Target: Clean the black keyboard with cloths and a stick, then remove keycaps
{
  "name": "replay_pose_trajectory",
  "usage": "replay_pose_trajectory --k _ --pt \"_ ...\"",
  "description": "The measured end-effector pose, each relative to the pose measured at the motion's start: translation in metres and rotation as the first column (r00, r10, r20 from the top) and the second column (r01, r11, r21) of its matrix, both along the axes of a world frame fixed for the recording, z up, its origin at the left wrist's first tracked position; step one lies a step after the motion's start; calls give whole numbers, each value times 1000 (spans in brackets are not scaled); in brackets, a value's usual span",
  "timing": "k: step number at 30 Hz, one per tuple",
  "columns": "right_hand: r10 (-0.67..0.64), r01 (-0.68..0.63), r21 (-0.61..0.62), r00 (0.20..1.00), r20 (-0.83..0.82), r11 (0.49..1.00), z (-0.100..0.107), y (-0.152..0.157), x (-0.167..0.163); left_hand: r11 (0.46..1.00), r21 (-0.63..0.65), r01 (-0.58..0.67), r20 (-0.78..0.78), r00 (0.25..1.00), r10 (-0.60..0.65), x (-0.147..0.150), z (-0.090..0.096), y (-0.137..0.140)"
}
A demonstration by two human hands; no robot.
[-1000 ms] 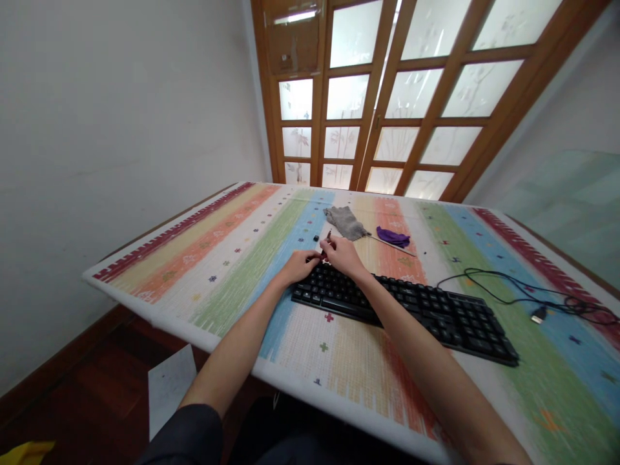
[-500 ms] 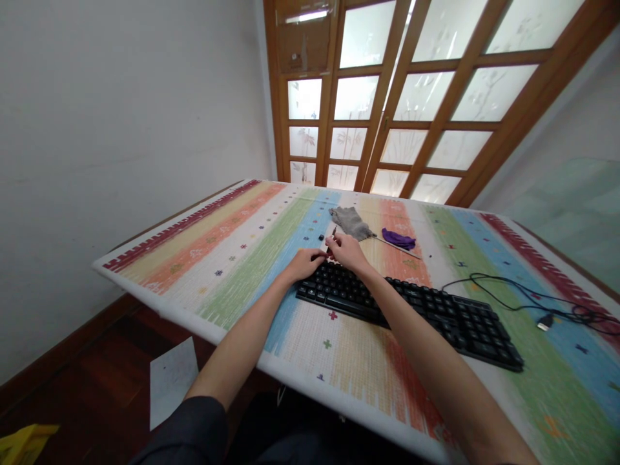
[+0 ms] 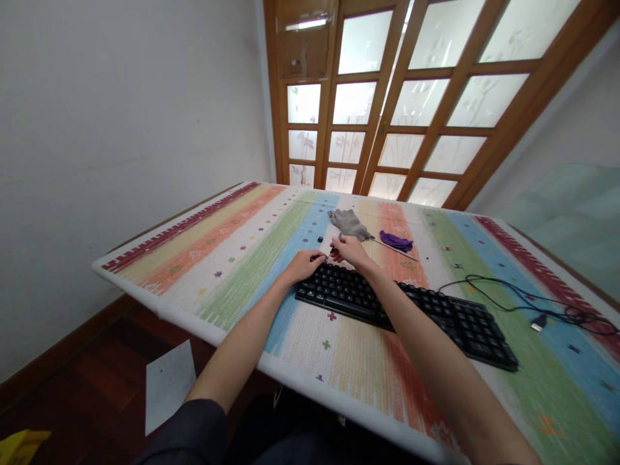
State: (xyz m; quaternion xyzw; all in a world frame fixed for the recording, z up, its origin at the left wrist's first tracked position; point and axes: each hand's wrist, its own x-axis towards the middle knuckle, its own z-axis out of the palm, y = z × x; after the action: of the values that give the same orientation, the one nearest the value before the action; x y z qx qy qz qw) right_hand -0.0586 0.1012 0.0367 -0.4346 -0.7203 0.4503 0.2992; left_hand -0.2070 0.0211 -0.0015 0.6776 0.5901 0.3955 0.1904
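A black keyboard (image 3: 349, 287) lies aslant on the striped tablecloth. At its far left corner, my left hand (image 3: 307, 263) is closed against the keyboard, thumb and fingertips over the back edge. My right hand (image 3: 351, 250) pinches a thin dark tool (image 3: 332, 250) just above the back row of keys, close to my left fingertips. Most of the tool is hidden by the fingers, so its kind is unclear. A small black piece like a keycap (image 3: 320, 239) sits on the cloth beyond my hands.
Behind my right hand are a grey cloth (image 3: 349, 223), a purple cloth (image 3: 396, 241) and a thin stick (image 3: 394, 248). The keyboard's cable (image 3: 513, 300) coils to the right, its USB plug (image 3: 538, 322) on the table. A white sheet (image 3: 170, 385) is below the table's left edge.
My right hand has turned slightly and shifted a little to the right; the tool's upper end no longer stands up above the fingers. My left hand stays at the keyboard's corner.
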Motion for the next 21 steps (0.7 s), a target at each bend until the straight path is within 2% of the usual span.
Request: replay_pose_trajectory --k 8,12,16,21 --pt "17 -11 37 988 -153 999 5 2 8 994 94 -49 107 994 39 -2 -1 1" --pt "64 -35 179 984 -163 983 5 1 9 986 147 -84 154 986 61 -5 -2 3" --pt "104 -70 342 991 -83 937 4 -3 12 980 173 -101 199 978 66 -5 -3 4" --pt "100 -52 401 990 -99 914 6 -8 14 974 191 -124 281 957 67 -4 -3 5"
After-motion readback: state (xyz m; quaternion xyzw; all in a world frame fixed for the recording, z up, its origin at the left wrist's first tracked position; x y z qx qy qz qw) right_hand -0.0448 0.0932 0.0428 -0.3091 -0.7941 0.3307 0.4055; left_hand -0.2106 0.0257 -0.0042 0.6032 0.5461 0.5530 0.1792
